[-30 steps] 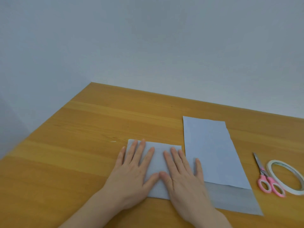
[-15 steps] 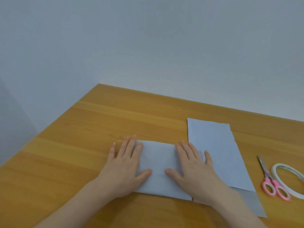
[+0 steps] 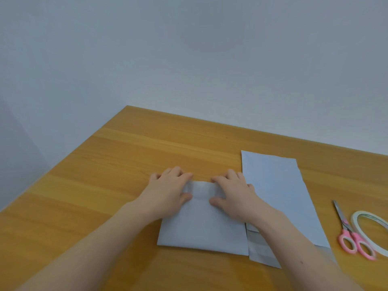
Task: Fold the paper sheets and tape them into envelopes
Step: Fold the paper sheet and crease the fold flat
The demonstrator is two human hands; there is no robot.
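Observation:
A folded white paper sheet lies on the wooden table in front of me. My left hand grips its far left corner, fingers curled over the far edge and thumb on top. My right hand grips the far right corner the same way. The far edge of the sheet looks slightly lifted between my hands. To the right lies a stack of flat white paper sheets, long side running away from me. A roll of white tape sits at the right edge.
Pink-handled scissors lie just left of the tape roll, blades pointing away from me. A pale wall rises behind the table's far edge, and the table's left edge runs diagonally at the left.
My hands slid from the middle of the folded sheet outward, then up to its far edge, where the fingers now curl over it. The camera has come closer.

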